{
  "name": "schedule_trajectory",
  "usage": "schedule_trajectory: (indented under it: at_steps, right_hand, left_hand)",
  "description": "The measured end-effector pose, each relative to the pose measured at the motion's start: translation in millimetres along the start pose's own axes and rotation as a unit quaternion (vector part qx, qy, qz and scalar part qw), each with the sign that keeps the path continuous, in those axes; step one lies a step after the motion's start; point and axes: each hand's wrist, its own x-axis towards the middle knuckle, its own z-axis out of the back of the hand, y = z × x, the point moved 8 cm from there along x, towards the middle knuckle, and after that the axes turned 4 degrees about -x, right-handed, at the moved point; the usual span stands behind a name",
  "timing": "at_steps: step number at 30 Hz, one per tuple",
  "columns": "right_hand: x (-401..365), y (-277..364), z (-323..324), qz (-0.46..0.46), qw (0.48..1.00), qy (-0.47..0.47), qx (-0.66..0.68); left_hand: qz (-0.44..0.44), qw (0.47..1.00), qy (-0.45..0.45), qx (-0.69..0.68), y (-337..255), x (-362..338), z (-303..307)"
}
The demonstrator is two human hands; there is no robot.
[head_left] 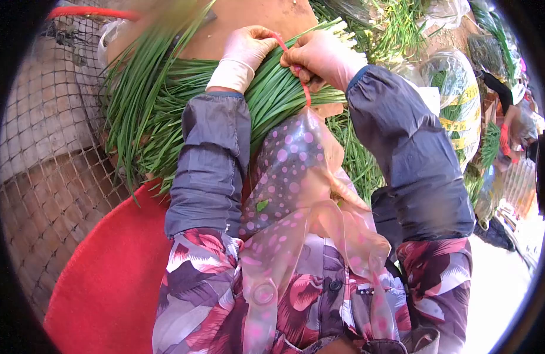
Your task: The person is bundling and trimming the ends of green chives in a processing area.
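A large bundle of long green stalks (184,97) lies across a tan board (246,13), its pale cut ends at the upper right. Around the bundle near those ends runs a red strip (308,94). My left hand (247,50), in a thin pale glove, pinches the strip's upper end on top of the bundle. Just to the right, my right hand (325,58) is closed on the strip too, its fingers curled over the stalks. The strip hangs down the near side of the bundle, touching the polka-dot plastic apron (290,153).
Black netting (54,141) stands at the left, with a red round surface (116,265) below. Loose greens (396,29) and a plastic-wrapped bundle with yellow tape (455,88) lie at right. Farther right, a co-worker's red-gloved hand (505,140) is beside greens.
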Motion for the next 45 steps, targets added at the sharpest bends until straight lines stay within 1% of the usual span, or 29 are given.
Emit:
schedule_trajectory:
  at_steps: [2,4,6,10,13,15,16,17,19,20,21,23,24,25,26,27,28,29,31,33,36,37,39,41,44,45]
  right_hand:
    - [0.6,-2.8,-0.9,-0.054,0.999,0.005,0.004]
    - [0.3,-3.4,-2.4,-0.054,0.998,0.006,0.019]
    - [0.3,-5.4,-3.9,-0.045,0.998,-0.002,0.044]
    - [-0.9,-4.6,-3.1,-0.043,0.998,-0.033,0.026]
    - [-0.1,-7.0,-2.8,-0.067,0.997,-0.035,0.013]
    - [2.2,-7.2,3.9,-0.045,0.996,-0.073,-0.008]
    - [-0.5,-6.9,3.5,-0.025,0.996,-0.082,-0.008]
    - [-4.9,-10.5,2.9,-0.024,0.996,-0.085,-0.011]
    - [-21.7,6.0,7.8,0.082,0.979,-0.163,-0.086]
    - [-33.8,25.5,7.7,0.227,0.907,-0.257,-0.245]
    - [-38.5,31.6,4.3,0.23,0.906,-0.255,-0.246]
    - [-58.2,59.0,-8.4,0.293,0.847,-0.287,-0.337]
    - [-54.9,57.4,-5.6,0.307,0.85,-0.285,-0.319]
    - [-46.8,51.7,-1.3,0.307,0.85,-0.285,-0.319]
    - [-24.4,28.6,6.4,0.221,0.919,-0.232,-0.231]
    - [-7.9,8.8,7.2,0.131,0.967,-0.172,-0.137]
    - [-0.7,7.4,10.1,0.133,0.957,-0.184,-0.183]
    - [5.6,2.9,11.7,0.13,0.958,-0.178,-0.182]
    - [15.3,-5.1,6.5,0.057,0.987,-0.084,-0.127]
    - [14.5,-3.9,5.3,0.046,0.988,-0.081,-0.122]
    - [11.1,4.6,5.7,0.053,0.976,-0.101,-0.187]
    - [11.9,3.9,4.3,0.051,0.976,-0.101,-0.188]
    - [14.5,4.2,6.9,0.056,0.972,-0.122,-0.194]
    - [21.3,-2.6,7.2,0.044,0.973,-0.116,-0.196]
    - [18.6,2.7,6.3,0.068,0.963,-0.122,-0.232]
    - [17.4,4.6,7.3,0.081,0.958,-0.139,-0.237]
  left_hand:
    - [0.017,0.999,0.025,-0.041,0.8,-3.6,-2.6]
    - [0.026,0.996,0.046,-0.068,4.7,-0.6,-4.3]
    - [0.029,0.996,0.043,-0.077,7.0,2.3,-3.6]
    - [0.032,0.993,0.045,-0.105,8.3,2.4,-3.8]
    - [0.045,0.996,0.024,-0.077,9.2,1.2,-3.3]
    - [0.041,0.995,0.03,-0.09,7.1,-1.3,-3.8]
    - [0.055,0.993,0.032,-0.101,7.5,-2.6,-4.3]
    - [0.066,0.991,0.033,-0.113,7.3,-2.5,-5.3]
    - [0.064,0.991,0.022,-0.113,6.2,-3.8,-6.0]
    - [0.044,0.994,0.017,-0.101,3.7,-4.4,-5.6]
    - [0.022,0.996,0.011,-0.088,1.9,-3.7,-4.0]
    - [0.016,0.997,0.007,-0.073,2.9,-2.5,-1.2]
    - [0.011,0.998,0.006,-0.059,2.6,-2.1,-1.2]
    - [0.011,0.998,0.007,-0.059,0.1,-3.5,-2.7]
    - [0.015,0.999,-0.004,-0.034,-1.2,-4.9,-3.3]
    - [0.021,1.0,-0.014,-0.008,0.1,-5.3,-2.7]
    - [0.023,1.0,-0.017,-0.008,2.0,-1.6,-1.8]
    - [0.032,0.999,-0.013,-0.028,4.7,-0.2,-2.3]
    - [0.036,0.998,-0.009,-0.048,5.2,1.3,-2.5]
    - [0.029,0.997,0.017,-0.067,5.3,0.3,-3.9]
    - [0.032,0.997,0.031,-0.062,9.9,5.1,-4.7]
    - [0.032,0.997,0.032,-0.064,21.7,12.8,-3.0]
    - [0.0,0.993,0.044,-0.112,31.9,19.0,0.2]
    - [-0.003,0.993,0.048,-0.104,37.4,21.6,0.8]
    - [-0.008,0.995,0.047,-0.087,33.0,18.1,-1.0]
    - [-0.012,0.996,0.044,-0.077,32.6,18.2,-0.4]
